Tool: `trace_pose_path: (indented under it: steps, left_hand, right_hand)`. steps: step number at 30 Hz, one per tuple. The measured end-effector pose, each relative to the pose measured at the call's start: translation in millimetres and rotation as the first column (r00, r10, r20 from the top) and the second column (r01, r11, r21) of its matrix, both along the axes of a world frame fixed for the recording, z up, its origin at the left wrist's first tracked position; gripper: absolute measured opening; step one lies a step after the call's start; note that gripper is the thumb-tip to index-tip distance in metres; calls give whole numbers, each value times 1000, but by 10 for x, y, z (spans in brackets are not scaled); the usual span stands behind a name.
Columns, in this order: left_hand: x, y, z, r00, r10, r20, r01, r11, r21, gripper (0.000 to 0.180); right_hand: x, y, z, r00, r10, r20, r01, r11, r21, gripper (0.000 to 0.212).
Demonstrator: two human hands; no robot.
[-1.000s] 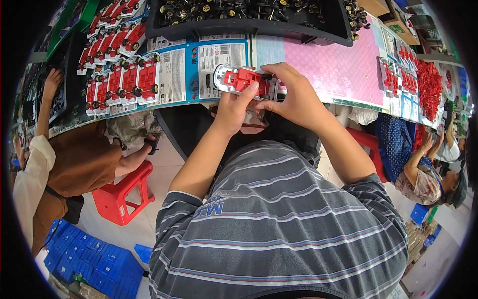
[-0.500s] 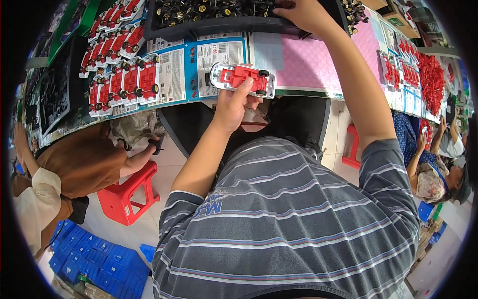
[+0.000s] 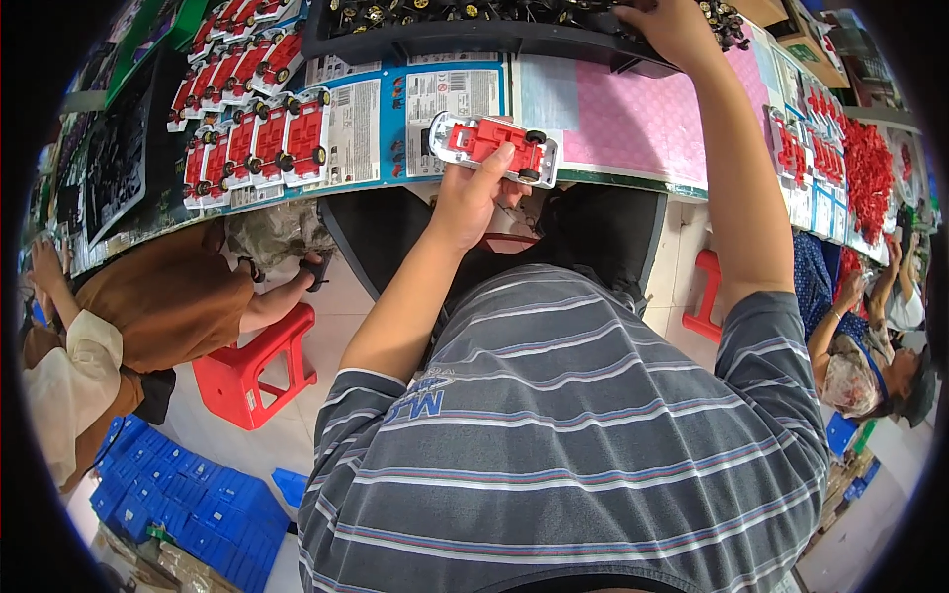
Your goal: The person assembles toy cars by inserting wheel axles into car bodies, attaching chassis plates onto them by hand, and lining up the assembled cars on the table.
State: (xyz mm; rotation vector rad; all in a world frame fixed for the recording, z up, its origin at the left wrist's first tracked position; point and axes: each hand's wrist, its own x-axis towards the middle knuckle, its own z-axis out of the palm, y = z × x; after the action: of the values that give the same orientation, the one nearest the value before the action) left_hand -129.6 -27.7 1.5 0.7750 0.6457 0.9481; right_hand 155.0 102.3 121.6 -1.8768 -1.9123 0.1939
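My left hand [image 3: 474, 198] grips a toy car [image 3: 489, 145] held underside up, just over the near table edge. Its body is white and its base red, with black wheels showing at the right end. The thumb presses on the base and the other fingers pass beneath. At the top edge of the view, my right hand [image 3: 677, 35] reaches into the right part of a black tray [image 3: 425, 44]. In the tray lie many small black wheels with yellow hubs on axles. The right fingers look drawn together; whatever they hold is hidden.
Rows of upturned red-and-white toy cars [image 3: 259, 143] stand left on printed sheets. A pink mat [image 3: 633, 124] covers the table's middle right. More cars and a heap of red parts [image 3: 868, 178] lie right. Other people sit on both sides; a red stool [image 3: 259, 371] stands left.
My right hand has moved to the right along the tray. The toy car stays in my left hand, tilted slightly more. The whole view has shifted a little.
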Motion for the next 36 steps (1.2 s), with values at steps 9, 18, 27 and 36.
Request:
trace_pose_path:
  steps: [9, 18, 27, 36]
  left_hand:
    - [20, -16, -23, 999, 34, 15, -34, 999, 17, 40]
    - [-8, -65, 1, 999, 28, -20, -28, 999, 22, 43]
    - [78, -89, -104, 999, 46, -28, -43, 996, 83, 27]
    - [37, -165, -209, 978, 115, -173, -87, 983, 162, 17]
  right_hand:
    - [-62, -146, -41, 971, -175, -164, 196, 973, 122, 40]
    - [-162, -268, 55, 985, -161, -56, 170, 944, 284, 38]
    - [-1186, -1135, -241, 811, 409, -419, -399, 910, 116, 61]
    - [-1480, -1159, -360, 829, 449, -333, -476, 880, 2, 58]
